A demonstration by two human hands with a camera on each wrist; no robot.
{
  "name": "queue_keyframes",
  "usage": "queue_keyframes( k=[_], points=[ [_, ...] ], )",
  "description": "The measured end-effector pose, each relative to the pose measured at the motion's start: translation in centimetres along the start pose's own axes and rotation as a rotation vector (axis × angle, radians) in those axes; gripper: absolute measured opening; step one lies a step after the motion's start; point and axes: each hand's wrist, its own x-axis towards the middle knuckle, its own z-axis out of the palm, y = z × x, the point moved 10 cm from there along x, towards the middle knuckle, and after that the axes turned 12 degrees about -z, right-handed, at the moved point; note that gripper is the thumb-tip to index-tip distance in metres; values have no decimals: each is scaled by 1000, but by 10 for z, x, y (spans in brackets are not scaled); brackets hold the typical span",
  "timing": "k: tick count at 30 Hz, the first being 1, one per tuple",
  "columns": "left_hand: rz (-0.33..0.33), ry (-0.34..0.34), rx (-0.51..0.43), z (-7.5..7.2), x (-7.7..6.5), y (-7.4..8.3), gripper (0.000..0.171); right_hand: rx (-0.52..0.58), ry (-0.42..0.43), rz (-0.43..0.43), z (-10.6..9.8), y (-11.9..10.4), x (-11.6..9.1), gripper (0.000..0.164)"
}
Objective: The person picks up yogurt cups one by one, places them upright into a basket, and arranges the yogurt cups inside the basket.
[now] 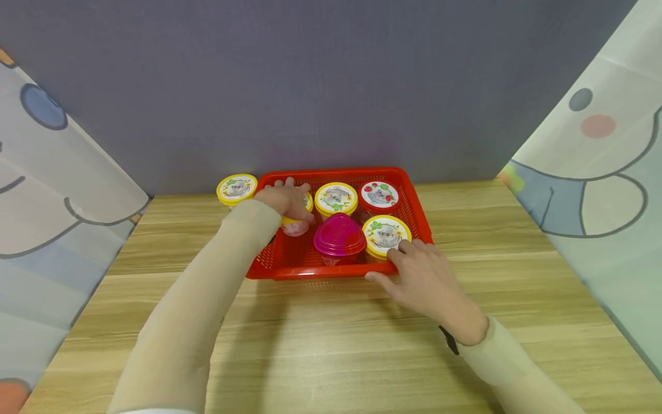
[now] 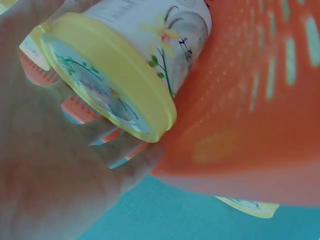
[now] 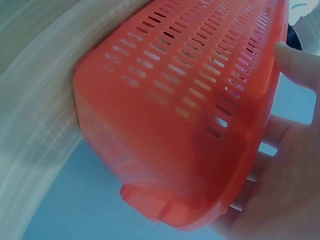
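Note:
My left hand [image 1: 286,201] grips a tub with a yellow lid [image 2: 112,75] from above, at the left end of the red basket [image 1: 295,272]. Its fingers spread around the lid, and the printed tub lies tilted beside the basket wall in the left wrist view. At the front right corner, my right hand [image 1: 425,280] holds the basket's rim, the thumb outside and the fingers over the top. Right by those fingers stands another yellow-lidded tub [image 1: 386,234]. A tub with a magenta lid [image 1: 339,234] sits at the front middle of the basket.
A yellow-lidded tub [image 1: 336,199] and a red-lidded tub [image 1: 380,196] stand in the basket's back row. Outside its left end is one more yellow-lidded tub [image 1: 237,188]. The wooden table [image 1: 320,356] meets a grey wall [image 1: 331,86] just behind the basket.

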Motion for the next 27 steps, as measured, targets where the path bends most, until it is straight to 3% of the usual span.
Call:
queue_keyframes(
  k=[8,18,23,27],
  points=[
    [15,-13,19,-4,-3,5,94,6,3,-5,1,0,0,56],
    [21,-20,22,-9,-20,7,106,3,5,-3,0,1,0,56],
    [13,23,48,-17,-25,1,102,6,7,-4,-1,1,0,56],
    [5,48,31,-23,-23,-14,95,-2,3,-5,-2,1,0,57]
  ],
)
